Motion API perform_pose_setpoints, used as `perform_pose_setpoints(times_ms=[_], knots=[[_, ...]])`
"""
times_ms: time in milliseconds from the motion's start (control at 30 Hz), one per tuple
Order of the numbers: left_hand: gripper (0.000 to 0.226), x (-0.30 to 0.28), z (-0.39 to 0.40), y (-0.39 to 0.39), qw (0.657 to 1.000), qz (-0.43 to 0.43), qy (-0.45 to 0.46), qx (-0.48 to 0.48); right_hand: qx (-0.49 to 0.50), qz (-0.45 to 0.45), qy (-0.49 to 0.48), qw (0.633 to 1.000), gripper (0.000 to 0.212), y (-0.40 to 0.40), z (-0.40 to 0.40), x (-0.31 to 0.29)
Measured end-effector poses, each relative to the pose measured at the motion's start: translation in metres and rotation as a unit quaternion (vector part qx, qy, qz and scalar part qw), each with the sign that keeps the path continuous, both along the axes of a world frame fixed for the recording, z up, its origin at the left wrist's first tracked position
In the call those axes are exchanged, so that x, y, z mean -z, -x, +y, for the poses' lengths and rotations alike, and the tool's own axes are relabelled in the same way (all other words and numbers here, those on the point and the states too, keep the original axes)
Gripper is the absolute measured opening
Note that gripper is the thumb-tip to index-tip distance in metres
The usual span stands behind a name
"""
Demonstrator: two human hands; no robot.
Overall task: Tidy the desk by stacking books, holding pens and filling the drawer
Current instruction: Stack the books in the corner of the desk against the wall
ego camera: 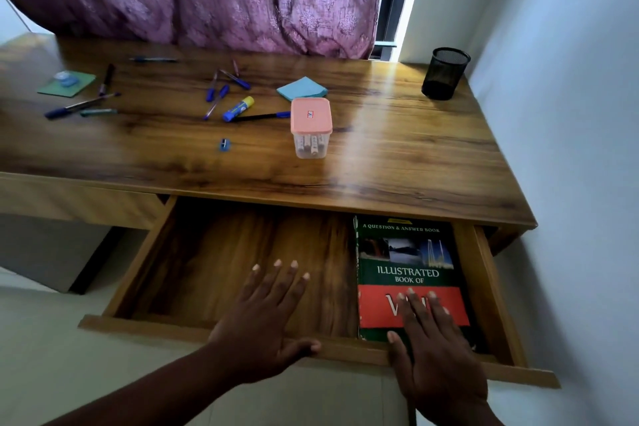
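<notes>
The desk drawer (221,273) stands pulled out, with a green and red illustrated book (404,263) lying flat at its right side. My right hand (432,353) rests flat on the book's lower part, fingers spread. My left hand (262,318) hovers open over the drawer's front edge, holding nothing. Several blue and dark pens (221,93) lie scattered on the wooden desk (397,156). A black mesh pen holder (446,74) stands at the back right corner.
A clear box with a pink lid (311,126) stands mid-desk. Near it lie a glue stick (238,108), a blue sharpener (224,144), blue sticky notes (302,88) and a green pad with a tape dispenser (66,82). A purple curtain hangs behind; a white wall runs along the right.
</notes>
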State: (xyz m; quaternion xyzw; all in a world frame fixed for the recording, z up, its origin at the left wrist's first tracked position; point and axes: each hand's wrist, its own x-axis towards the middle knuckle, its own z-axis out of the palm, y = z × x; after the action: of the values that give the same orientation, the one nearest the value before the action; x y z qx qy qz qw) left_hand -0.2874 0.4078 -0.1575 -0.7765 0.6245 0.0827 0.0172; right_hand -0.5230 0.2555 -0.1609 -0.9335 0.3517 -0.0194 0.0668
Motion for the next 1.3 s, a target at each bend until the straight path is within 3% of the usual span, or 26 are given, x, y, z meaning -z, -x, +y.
perform_pose_setpoints(times_ms=[367,600,833,1300], knots=[[0.107,-0.003,-0.077,-0.056,0.995,-0.077,0.064,0.023,-0.063,0.006,0.068,0.996,0.107,-0.058,-0.084,-0.004],[0.107,-0.002,-0.114,-0.084,0.993,-0.078,0.085,-0.039,-0.065,0.017,0.098,0.993,0.113,-0.094,-0.127,-0.008],[0.092,0.017,-0.127,-0.090,0.984,-0.087,0.134,-0.076,-0.033,0.022,0.091,0.995,0.095,-0.109,-0.142,-0.001],[0.082,0.031,-0.135,-0.095,0.971,-0.099,0.201,-0.085,-0.002,-0.007,0.109,0.994,0.077,-0.112,-0.142,0.011]])
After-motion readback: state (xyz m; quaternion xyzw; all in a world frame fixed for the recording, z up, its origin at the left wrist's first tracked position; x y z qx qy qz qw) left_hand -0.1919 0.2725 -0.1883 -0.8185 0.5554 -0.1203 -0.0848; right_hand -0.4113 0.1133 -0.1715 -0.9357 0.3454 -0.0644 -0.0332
